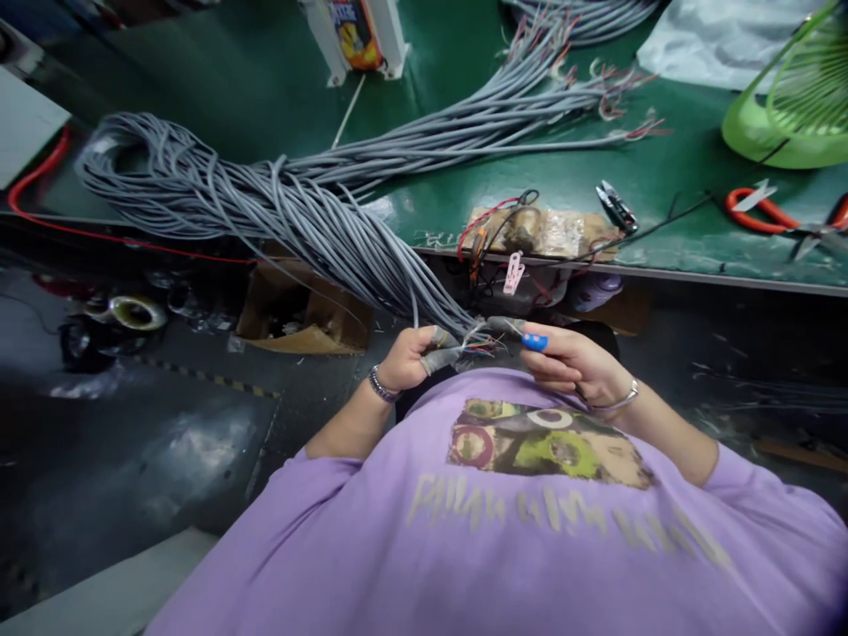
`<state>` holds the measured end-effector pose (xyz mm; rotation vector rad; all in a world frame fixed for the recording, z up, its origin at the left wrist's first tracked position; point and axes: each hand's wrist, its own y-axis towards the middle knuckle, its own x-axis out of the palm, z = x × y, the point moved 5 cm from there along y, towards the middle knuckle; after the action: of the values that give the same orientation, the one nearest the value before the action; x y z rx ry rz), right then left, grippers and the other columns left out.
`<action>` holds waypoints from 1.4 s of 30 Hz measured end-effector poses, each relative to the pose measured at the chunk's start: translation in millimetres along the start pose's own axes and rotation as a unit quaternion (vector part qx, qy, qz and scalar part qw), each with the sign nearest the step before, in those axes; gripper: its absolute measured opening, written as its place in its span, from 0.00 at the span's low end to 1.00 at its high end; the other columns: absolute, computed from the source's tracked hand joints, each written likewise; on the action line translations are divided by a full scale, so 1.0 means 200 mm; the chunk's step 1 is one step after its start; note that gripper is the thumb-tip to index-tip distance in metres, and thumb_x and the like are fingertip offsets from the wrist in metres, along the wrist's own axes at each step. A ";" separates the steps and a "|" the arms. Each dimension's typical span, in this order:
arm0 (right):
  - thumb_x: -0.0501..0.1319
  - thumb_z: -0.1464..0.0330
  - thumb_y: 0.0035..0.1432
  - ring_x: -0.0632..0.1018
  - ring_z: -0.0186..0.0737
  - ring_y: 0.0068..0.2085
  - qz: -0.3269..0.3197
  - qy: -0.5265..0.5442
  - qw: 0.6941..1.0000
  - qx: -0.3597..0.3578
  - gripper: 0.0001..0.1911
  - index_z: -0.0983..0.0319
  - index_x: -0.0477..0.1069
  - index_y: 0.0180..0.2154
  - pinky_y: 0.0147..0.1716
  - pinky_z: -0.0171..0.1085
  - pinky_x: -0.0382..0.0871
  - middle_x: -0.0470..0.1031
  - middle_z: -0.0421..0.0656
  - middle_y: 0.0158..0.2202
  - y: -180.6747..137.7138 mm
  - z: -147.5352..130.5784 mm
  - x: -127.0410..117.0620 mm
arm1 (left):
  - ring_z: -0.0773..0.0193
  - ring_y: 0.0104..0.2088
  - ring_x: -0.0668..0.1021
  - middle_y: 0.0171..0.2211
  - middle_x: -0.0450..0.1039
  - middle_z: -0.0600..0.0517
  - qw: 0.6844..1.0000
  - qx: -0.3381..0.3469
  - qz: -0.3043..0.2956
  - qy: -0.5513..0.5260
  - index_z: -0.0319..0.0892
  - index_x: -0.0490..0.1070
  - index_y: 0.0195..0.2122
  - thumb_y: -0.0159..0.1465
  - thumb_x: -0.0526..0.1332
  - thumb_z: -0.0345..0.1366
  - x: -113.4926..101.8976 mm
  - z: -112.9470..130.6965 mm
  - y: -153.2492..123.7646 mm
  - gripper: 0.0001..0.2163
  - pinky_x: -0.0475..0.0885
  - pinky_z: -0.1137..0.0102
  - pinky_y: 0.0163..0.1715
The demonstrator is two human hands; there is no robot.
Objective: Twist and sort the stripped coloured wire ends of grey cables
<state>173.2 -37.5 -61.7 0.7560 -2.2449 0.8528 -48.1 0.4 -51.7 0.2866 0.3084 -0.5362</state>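
Observation:
A large bundle of grey cables (331, 238) hangs over the bench's front edge, its stripped end reaching down between my hands. My left hand (411, 358) pinches a cable end between thumb and finger, both in grey finger covers. Thin coloured wires (482, 344) fan out just past those fingertips. On the other side, my right hand (570, 360) is closed, its grey-covered fingertip against or right beside the wires. A blue band with light dots (533, 342) sits at one of its fingers. Whatever lies inside the right palm is mostly hidden.
On the green bench (424, 190) lie more stripped cable ends (596, 93), small cutters (616, 205), red-handled scissors (761, 210) and a green fan (788, 115). A pink clip (514, 274) hangs at the edge. Below stands an open cardboard box (305, 327).

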 end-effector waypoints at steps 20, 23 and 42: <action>0.58 0.70 0.64 0.43 0.25 0.13 0.041 0.023 0.998 0.033 0.09 0.58 0.57 0.34 0.10 0.24 0.44 0.54 0.26 0.14 0.11 0.00 0.00 | 0.69 0.25 0.76 0.26 0.78 0.49 0.998 -0.005 -0.057 -0.020 0.37 0.77 0.32 0.64 0.65 0.50 0.08 0.00 0.03 0.18 0.72 0.75 0.27; 0.61 0.70 0.61 0.46 0.25 0.13 0.132 0.025 0.989 -0.059 0.11 0.57 0.57 0.34 0.11 0.24 0.45 0.52 0.26 0.15 0.08 -0.09 -0.10 | 0.67 0.26 0.77 0.27 0.79 0.48 0.997 -0.020 -0.057 -0.040 0.37 0.78 0.32 0.63 0.66 0.50 0.07 0.00 0.01 0.18 0.73 0.74 0.27; 0.59 0.67 0.64 0.78 0.41 0.39 -0.003 -0.613 0.709 -0.348 0.09 0.59 0.79 0.40 0.41 0.40 0.73 0.79 0.48 0.42 0.14 -0.22 0.17 | 0.72 0.19 0.66 0.20 0.69 0.53 0.974 -0.098 -0.055 -0.198 0.37 0.73 0.28 0.56 0.68 0.58 0.10 -0.01 0.04 0.24 0.62 0.74 0.19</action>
<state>146.1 1.6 -21.8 1.0739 -3.2654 -0.8805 -27.3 -0.5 -60.1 -0.0329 -0.0128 -0.6539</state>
